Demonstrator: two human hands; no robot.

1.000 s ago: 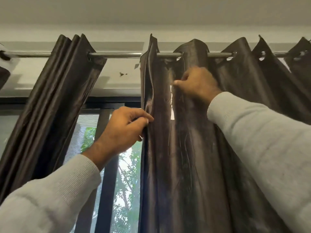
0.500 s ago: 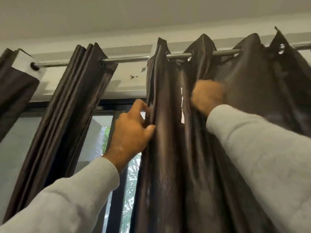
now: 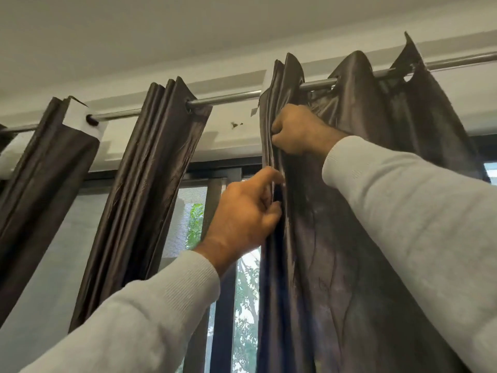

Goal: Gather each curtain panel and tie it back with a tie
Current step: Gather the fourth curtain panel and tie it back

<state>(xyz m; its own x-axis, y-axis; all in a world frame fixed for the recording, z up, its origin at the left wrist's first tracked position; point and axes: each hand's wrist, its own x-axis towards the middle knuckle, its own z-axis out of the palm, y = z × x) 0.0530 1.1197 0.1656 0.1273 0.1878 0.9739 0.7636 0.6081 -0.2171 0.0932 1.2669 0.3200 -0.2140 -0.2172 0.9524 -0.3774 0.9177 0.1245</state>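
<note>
Two pale sleeves (image 3: pixel 129 319) reach up from 6 o'clock. The left hand (image 3: pixel 242 216), at centre, pinches the leading edge of the right panel (image 3: pixel 336 251), thumb and curled fingers closed on its stacked folds. Just above, toward 1 o'clock, the right hand (image 3: pixel 298 130) grips the same folds in a curled fist. This panel hangs with its long axis vertical, top at the rod (image 3: pixel 228 98), filling the 3 o'clock side. At 9 o'clock a gathered panel (image 3: pixel 142 184) slants down-left. Beyond, the window (image 3: pixel 247 305) shows green leaves.
</note>
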